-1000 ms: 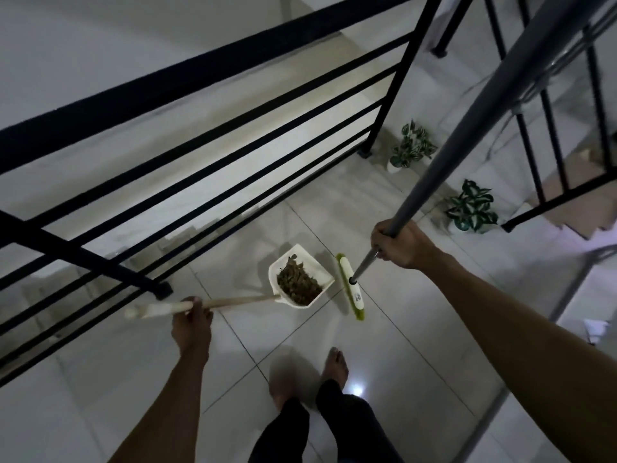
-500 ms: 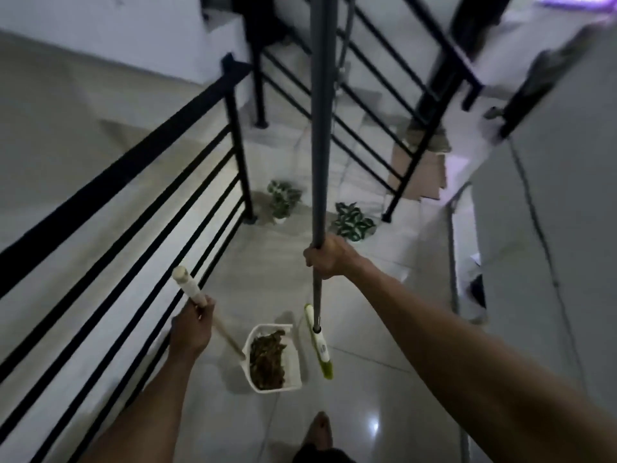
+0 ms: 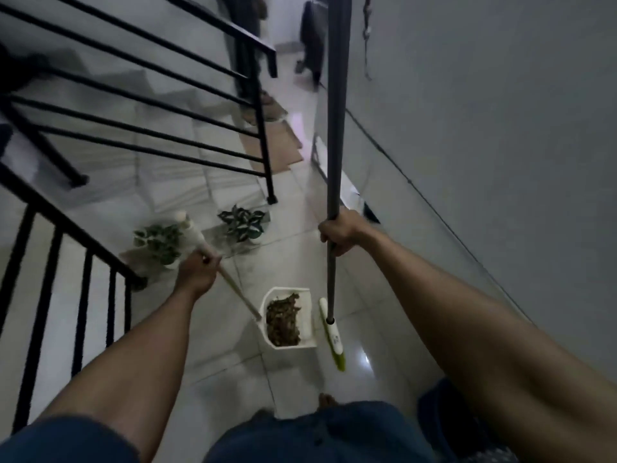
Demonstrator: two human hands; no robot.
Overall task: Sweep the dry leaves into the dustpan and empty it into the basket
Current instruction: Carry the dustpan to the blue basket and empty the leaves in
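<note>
Below the two hands, on the pale tiled floor (image 3: pixel 233 369), sits the white dustpan (image 3: pixel 288 318) heaped with dry leaves (image 3: pixel 283 324), and the green-and-white broom head (image 3: pixel 332 335) stands just right of it. Left hand (image 3: pixel 197 274) has its fingers closed around the dustpan's long pale handle (image 3: pixel 213 262); right hand (image 3: pixel 337 233) grips the grey broom pole (image 3: pixel 334 128), fingers wrapped tight. Beyond the left hand stand two potted plants (image 3: pixel 242 223) by the black railing (image 3: pixel 263 135). No basket is in view.
</note>
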